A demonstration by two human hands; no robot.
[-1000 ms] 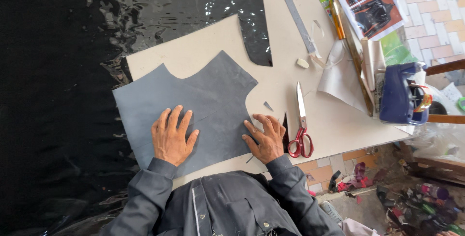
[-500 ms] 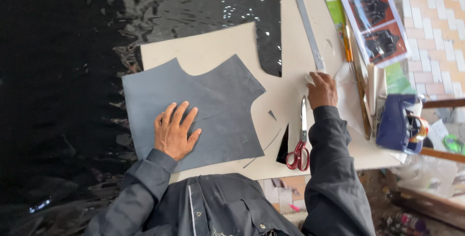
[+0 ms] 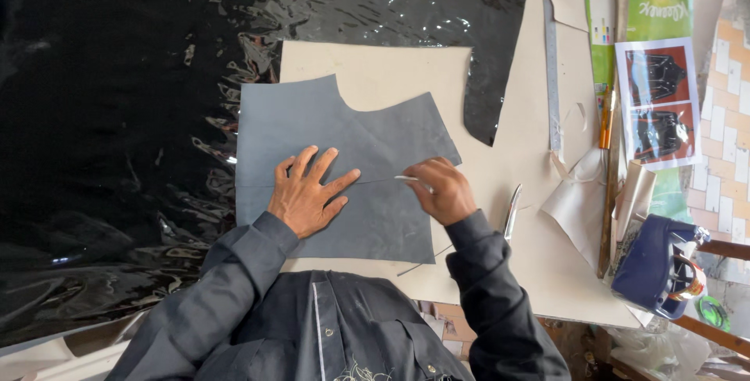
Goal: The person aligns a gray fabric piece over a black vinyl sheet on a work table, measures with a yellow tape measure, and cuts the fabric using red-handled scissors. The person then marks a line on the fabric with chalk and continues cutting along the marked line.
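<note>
Left hand (image 3: 306, 196) pressing flat, fingers spread, on grey pattern piece (image 3: 344, 146), right hand (image 3: 441, 189) pinching white chalk (image 3: 408, 180) on it, near the bench's front edge.

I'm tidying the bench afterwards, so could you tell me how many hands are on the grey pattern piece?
2: the left hand lies flat on the grey pattern piece; the right hand holds a thin white marker beside it.

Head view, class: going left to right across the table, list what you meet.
Shiny black sheet → grey pattern piece → left hand → right hand → metal ruler → jacket photos
</note>
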